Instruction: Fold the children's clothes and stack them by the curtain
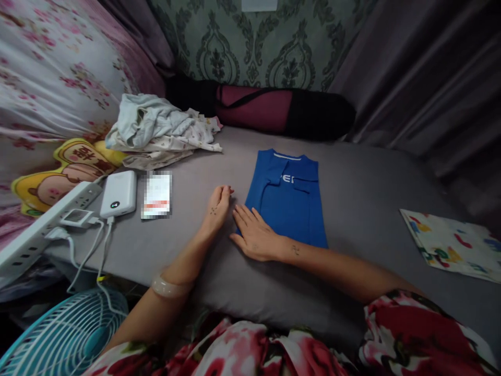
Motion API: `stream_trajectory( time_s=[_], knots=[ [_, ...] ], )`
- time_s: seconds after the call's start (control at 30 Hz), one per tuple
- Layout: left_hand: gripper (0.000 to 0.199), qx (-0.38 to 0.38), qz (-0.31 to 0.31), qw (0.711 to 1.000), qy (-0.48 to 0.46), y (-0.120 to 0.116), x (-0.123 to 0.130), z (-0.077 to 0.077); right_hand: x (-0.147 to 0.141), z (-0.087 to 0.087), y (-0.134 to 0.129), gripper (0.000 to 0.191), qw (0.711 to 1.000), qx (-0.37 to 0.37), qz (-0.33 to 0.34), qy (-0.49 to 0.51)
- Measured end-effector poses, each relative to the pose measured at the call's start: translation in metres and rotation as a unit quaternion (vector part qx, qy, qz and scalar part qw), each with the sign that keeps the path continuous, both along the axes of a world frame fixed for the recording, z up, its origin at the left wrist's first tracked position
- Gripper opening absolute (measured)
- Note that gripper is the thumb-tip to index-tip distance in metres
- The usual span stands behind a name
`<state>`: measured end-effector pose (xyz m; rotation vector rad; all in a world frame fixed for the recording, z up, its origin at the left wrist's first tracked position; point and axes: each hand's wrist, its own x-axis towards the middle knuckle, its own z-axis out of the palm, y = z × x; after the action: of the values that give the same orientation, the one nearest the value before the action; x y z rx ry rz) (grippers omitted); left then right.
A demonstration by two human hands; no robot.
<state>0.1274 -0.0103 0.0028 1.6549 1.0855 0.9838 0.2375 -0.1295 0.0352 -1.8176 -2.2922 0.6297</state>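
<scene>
A blue long-sleeved shirt (287, 214) lies on the grey bed sheet with both sleeves folded over its front. White letters show partly between the sleeves, and its neckline points away from me. My right hand (256, 235) rests flat at the shirt's lower left corner, fingers stretched out and touching cloth. Just left of the shirt, my left hand (219, 203) is on its edge with the fingers curled together. A small gap separates it from the shirt, and no cloth shows in it.
Rumpled clothes (156, 128) are heaped at the back left. A power bank (119, 193), a power strip (47, 230) and a pixelated card (156, 194) lie left. A folded patterned cloth (454, 245) lies right. A long bag (254, 109) lines the wall; a fan (74, 334) stands lower left.
</scene>
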Motion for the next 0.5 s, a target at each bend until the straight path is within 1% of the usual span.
stream_trajectory(
  time_s=[0.07,0.17,0.23,0.27,0.33,0.37,0.43,0.5],
  knots=[
    [0.038,0.011,-0.006,1.0,0.0,-0.001,0.0,-0.001,0.005,0.009,-0.002,0.07,0.999,-0.026,0.02,0.039],
    [0.035,0.027,-0.015,0.999,0.013,-0.004,0.001,0.002,0.026,0.031,0.007,0.054,0.989,-0.068,0.047,0.12],
    [0.034,0.037,-0.028,0.998,0.03,-0.008,0.002,0.007,0.047,0.047,0.02,0.046,0.978,-0.095,0.022,0.183],
    [0.033,0.042,-0.039,0.998,0.038,-0.01,0.003,0.009,0.058,0.053,0.029,0.045,0.971,-0.098,-0.004,0.217],
    [0.033,0.052,-0.071,0.994,0.06,-0.016,0.005,0.015,0.084,0.06,0.049,0.039,0.952,-0.073,-0.066,0.289],
    [0.033,0.059,-0.091,0.991,0.073,-0.019,0.005,0.016,0.098,0.06,0.06,0.036,0.939,-0.049,-0.117,0.321],
    [0.033,0.094,-0.132,0.981,0.105,-0.024,0.007,0.017,0.126,0.054,0.084,0.033,0.902,0.005,-0.24,0.358],
    [0.034,0.158,-0.177,0.962,0.134,-0.028,0.008,0.014,0.152,0.04,0.105,0.028,0.859,0.073,-0.355,0.361]
  ],
)
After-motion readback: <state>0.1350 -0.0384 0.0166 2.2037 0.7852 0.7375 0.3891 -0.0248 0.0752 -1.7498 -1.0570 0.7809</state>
